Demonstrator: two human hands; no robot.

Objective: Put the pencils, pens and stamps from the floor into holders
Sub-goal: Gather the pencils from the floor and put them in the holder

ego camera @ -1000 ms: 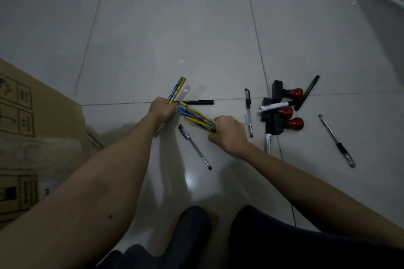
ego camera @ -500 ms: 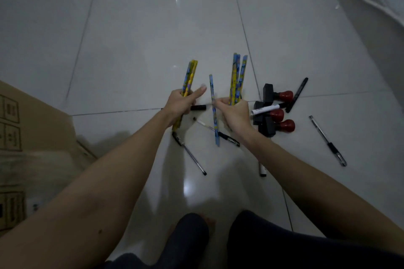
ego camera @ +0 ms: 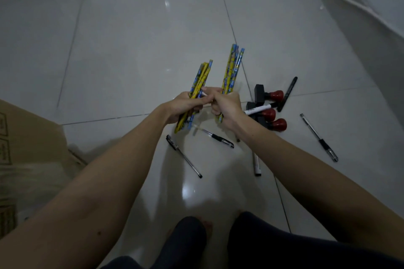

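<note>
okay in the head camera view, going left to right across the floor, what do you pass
cardboard box → left hand holding pencils → right hand holding more pencils → red-knobbed stamps → clear pen, farthest right.

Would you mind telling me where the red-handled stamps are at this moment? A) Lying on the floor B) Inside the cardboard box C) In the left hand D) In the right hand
A: the three red-handled stamps lie on the tiled floor, just beyond the right hand, which grips only pencils.

L hand (ego camera: 185,106) & R hand (ego camera: 226,106) each grip pencil bunches; stamps (ego camera: 267,108) on floor (ego camera: 135,50).
</note>
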